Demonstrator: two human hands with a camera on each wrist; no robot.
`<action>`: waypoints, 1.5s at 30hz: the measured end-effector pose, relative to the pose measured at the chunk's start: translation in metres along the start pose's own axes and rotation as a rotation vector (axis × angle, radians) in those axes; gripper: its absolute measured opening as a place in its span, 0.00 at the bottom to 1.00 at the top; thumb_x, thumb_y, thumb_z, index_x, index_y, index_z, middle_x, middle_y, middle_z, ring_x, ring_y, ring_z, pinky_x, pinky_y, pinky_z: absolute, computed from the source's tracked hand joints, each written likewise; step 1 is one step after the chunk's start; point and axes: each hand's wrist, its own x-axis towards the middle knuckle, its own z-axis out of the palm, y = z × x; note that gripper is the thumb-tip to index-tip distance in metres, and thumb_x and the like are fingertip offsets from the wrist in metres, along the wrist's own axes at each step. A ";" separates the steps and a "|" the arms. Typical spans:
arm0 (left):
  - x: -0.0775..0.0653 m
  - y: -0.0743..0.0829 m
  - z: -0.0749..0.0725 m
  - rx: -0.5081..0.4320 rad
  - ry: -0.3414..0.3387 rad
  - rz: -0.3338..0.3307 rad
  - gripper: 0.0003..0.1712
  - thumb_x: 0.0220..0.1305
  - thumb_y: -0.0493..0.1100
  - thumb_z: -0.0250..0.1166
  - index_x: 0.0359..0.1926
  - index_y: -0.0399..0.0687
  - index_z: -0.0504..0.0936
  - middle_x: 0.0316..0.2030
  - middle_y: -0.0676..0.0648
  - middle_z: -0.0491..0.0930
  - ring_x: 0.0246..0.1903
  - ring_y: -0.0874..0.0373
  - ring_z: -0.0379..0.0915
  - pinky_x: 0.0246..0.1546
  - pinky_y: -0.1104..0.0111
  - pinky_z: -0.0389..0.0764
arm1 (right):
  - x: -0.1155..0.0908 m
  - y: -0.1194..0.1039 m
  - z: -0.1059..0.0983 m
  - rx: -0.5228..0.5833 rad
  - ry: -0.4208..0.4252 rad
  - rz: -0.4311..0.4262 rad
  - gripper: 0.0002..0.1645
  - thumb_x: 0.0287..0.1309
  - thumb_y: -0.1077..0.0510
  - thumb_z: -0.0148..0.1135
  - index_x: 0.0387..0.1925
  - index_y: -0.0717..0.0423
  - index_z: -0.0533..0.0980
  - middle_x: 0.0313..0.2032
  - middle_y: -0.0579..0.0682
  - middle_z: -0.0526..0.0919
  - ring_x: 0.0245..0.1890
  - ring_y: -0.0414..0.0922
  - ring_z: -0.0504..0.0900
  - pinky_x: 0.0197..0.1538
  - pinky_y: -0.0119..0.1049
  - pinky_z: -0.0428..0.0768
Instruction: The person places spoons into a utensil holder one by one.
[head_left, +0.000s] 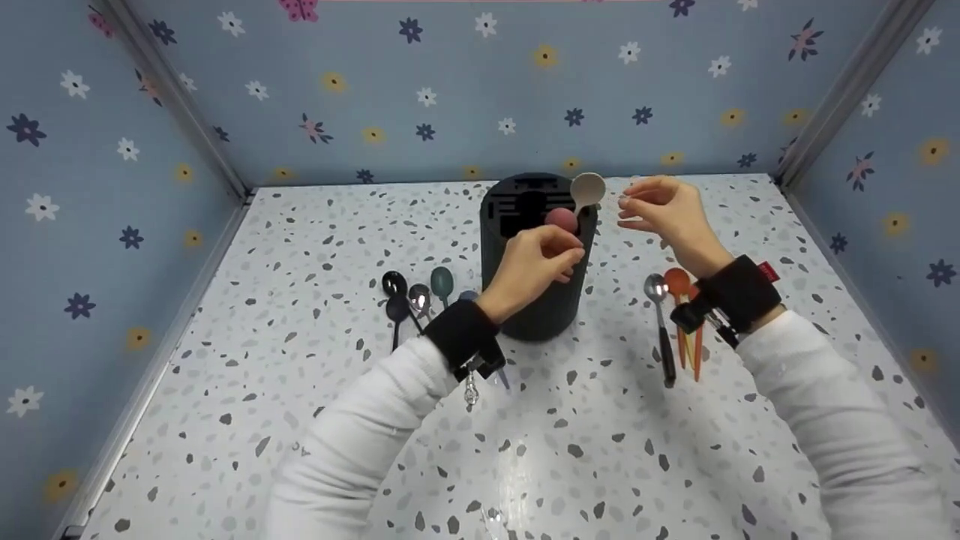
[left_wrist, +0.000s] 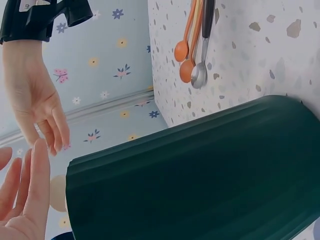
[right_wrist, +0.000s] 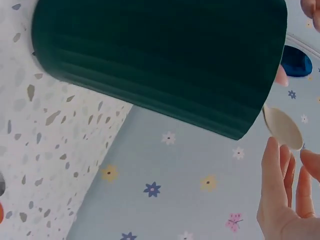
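A dark green ridged utensil holder [head_left: 544,300] stands upright on the speckled tabletop. From its slotted top rise a cream spoon [head_left: 589,190] and a pink spoon [head_left: 562,219], their handles mostly hidden. In the right wrist view a dark blue spoon head [right_wrist: 297,61] also shows beyond the rim. My left hand [head_left: 529,266] hovers before the holder's top, near the pink spoon, its fingers loosely bent with nothing visible between them. To the right of the cream spoon, my right hand [head_left: 667,217] is raised, thumb and fingers apart and holding nothing.
Left of the holder lie black spoons [head_left: 395,285], a metal spoon [head_left: 420,297] and a green spoon [head_left: 442,281], partly behind my left wrist. On the right lie a black-handled metal spoon [head_left: 660,326] and orange spoons [head_left: 677,281]. Flowered panels [head_left: 450,90] enclose the table.
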 end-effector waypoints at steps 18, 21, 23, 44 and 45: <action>-0.012 -0.021 0.008 0.017 -0.119 -0.060 0.08 0.60 0.35 0.60 0.38 0.33 0.79 0.32 0.39 0.81 0.25 0.57 0.77 0.27 0.73 0.82 | -0.010 0.042 -0.046 -0.026 -0.013 0.179 0.13 0.57 0.65 0.57 0.44 0.65 0.69 0.34 0.47 0.79 0.33 0.39 0.80 0.42 0.30 0.82; -0.014 -0.027 0.010 0.016 -0.130 -0.077 0.08 0.60 0.35 0.60 0.39 0.33 0.79 0.32 0.39 0.81 0.25 0.55 0.78 0.27 0.73 0.82 | -0.014 0.051 -0.052 -0.061 -0.029 0.213 0.16 0.59 0.65 0.56 0.47 0.68 0.67 0.34 0.45 0.79 0.34 0.37 0.80 0.44 0.31 0.82; -0.015 -0.031 0.012 0.014 -0.136 -0.091 0.08 0.60 0.35 0.60 0.39 0.33 0.79 0.32 0.39 0.81 0.26 0.54 0.78 0.27 0.73 0.82 | -0.016 0.056 -0.057 -0.101 -0.041 0.231 0.18 0.60 0.64 0.54 0.49 0.70 0.65 0.34 0.43 0.78 0.34 0.36 0.80 0.45 0.31 0.81; -0.027 -0.064 0.025 -0.026 -0.151 -0.215 0.09 0.58 0.36 0.61 0.38 0.34 0.81 0.31 0.38 0.81 0.27 0.50 0.79 0.27 0.69 0.83 | -0.027 0.102 -0.078 -0.158 -0.017 0.399 0.19 0.59 0.67 0.52 0.50 0.74 0.62 0.29 0.41 0.80 0.29 0.35 0.82 0.42 0.30 0.82; -0.027 -0.066 0.026 -0.031 -0.151 -0.219 0.09 0.58 0.35 0.61 0.38 0.34 0.81 0.30 0.38 0.81 0.26 0.52 0.78 0.27 0.69 0.83 | -0.027 0.104 -0.078 -0.166 -0.016 0.402 0.19 0.59 0.68 0.52 0.50 0.75 0.62 0.29 0.40 0.80 0.28 0.34 0.82 0.42 0.30 0.82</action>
